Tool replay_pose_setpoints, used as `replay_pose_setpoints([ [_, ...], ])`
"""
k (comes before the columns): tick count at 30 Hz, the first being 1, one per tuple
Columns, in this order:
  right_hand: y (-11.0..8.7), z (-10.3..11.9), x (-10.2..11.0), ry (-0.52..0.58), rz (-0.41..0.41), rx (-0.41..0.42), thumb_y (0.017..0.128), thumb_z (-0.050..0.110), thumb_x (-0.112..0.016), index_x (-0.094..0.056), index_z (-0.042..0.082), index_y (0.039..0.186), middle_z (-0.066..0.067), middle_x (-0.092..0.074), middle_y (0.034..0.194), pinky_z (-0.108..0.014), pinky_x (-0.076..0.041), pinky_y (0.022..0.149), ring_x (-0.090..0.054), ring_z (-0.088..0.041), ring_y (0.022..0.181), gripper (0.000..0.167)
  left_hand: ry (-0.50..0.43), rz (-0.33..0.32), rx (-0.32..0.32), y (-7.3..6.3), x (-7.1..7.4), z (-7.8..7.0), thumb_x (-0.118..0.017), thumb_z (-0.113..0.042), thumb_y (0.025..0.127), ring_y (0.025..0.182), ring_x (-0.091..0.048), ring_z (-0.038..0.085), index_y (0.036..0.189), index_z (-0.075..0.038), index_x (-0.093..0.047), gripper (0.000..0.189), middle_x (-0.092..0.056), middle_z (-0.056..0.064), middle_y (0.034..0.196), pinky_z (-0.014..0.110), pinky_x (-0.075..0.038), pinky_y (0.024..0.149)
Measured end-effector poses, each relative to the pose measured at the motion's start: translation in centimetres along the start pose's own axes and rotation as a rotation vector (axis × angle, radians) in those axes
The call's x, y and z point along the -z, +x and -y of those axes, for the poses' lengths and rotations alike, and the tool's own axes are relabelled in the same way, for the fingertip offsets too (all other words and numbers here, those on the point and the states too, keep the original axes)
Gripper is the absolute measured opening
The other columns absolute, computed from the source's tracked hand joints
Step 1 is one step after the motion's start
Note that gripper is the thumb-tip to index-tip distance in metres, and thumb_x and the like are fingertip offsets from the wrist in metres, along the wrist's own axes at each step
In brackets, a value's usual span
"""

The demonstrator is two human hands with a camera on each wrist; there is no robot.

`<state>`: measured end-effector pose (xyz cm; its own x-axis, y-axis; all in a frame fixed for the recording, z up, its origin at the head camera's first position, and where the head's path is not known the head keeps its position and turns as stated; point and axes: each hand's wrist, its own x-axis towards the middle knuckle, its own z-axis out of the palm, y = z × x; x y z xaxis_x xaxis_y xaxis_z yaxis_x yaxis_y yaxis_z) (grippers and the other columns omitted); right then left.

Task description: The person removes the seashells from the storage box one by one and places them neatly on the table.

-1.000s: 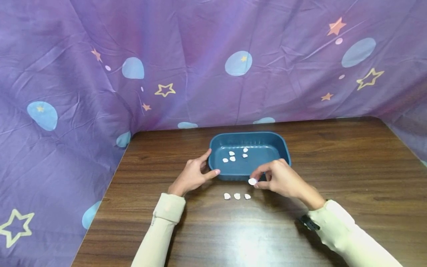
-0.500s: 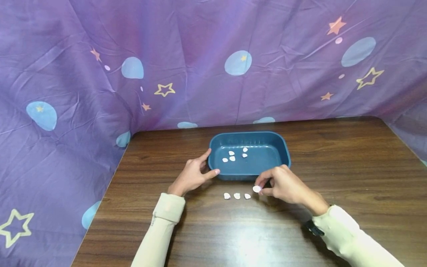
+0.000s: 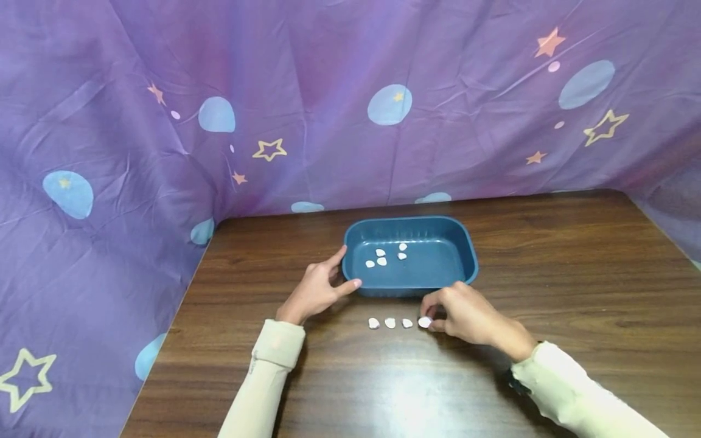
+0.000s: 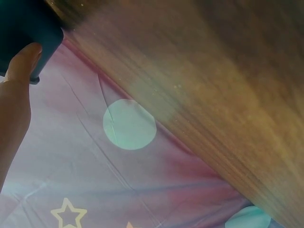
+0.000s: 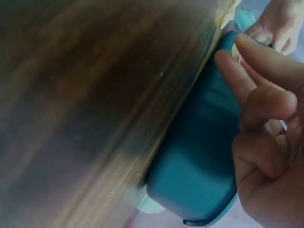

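Note:
My right hand pinches a small white pebble-like piece between thumb and fingertips, at or just above the tabletop. The piece stands at the right end of a short row, beside another white piece. My left hand touches the near left corner of a blue plastic tub, its thumb on the front rim and its forefinger at the left end. Inside the tub lie several similar white pieces. In the right wrist view, my right hand's fingers mostly hide the pinched piece.
The brown wooden table carries the tub near its far side. A purple curtain with stars and blue shapes hangs behind and to the left. Light glares off the front of the tabletop.
My right hand has moved from the tub's front edge toward me and slightly right, bringing the white piece down to the end of the row. My left hand has stayed at the tub.

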<state>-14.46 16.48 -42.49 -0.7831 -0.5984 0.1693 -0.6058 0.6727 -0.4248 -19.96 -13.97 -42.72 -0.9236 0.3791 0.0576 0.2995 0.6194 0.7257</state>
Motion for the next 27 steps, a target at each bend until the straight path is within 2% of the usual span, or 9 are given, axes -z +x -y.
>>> replay_pose_setpoints([
  [8,0.41,0.13,-0.32,-0.136,0.029,-0.037,0.066,0.014,-0.089,-0.071,0.029,0.076,0.021,-0.061,0.064,-0.019,-0.042,0.050,-0.053,0.003,0.061,0.025,-0.014,-0.001,0.027,-0.14,0.08,0.05,-0.076,-0.036,0.089,0.132,-0.058,0.024,0.157,-0.008,-0.030,0.087,-0.046,0.018,0.151,0.035,-0.043,0.116],
  [21,0.45,-0.03,-0.55,-0.170,0.040,-0.021,0.065,0.012,-0.088,-0.073,0.027,0.079,0.018,-0.063,0.061,-0.020,-0.045,0.049,-0.054,0.003,0.059,0.026,-0.003,0.007,0.002,-0.08,0.02,-0.03,-0.076,-0.035,0.090,0.131,-0.059,0.024,0.157,-0.006,-0.030,0.087,-0.047,0.020,0.151,0.035,-0.044,0.114],
  [27,0.36,-0.20,-0.59,-0.192,0.030,0.004,0.063,0.009,-0.087,-0.071,0.027,0.078,0.019,-0.060,0.057,-0.020,-0.044,0.047,-0.054,0.003,0.057,0.028,0.000,0.008,0.009,-0.07,-0.11,-0.09,-0.076,-0.036,0.090,0.131,-0.059,0.024,0.157,-0.006,-0.030,0.087,-0.048,0.020,0.149,0.036,-0.043,0.115],
])
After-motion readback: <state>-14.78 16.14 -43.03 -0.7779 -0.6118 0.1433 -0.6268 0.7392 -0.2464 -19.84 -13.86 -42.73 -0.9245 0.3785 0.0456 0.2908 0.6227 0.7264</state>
